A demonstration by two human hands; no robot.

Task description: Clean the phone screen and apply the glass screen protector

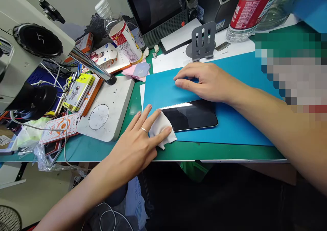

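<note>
A black smartphone (190, 117) lies screen up on a blue mat (245, 118), near the table's front edge. My left hand (143, 132), with a ring on one finger, has a crumpled white wipe (160, 127) under its fingers and thumb at the phone's left end. The wipe covers that end, so its corner is hidden. Just behind the phone, my right hand (204, 81) is over the mat with fingers slightly bent and thumb apart. Nothing shows in it.
A microscope stand with a pale base (112, 108) is on the left, beside stacked small boxes (79, 91) and cables. Behind the mat are a grey phone stand (203, 42), a drink bottle (125, 37), a dark-screened device (158, 10) and a large red-labelled bottle (250, 15).
</note>
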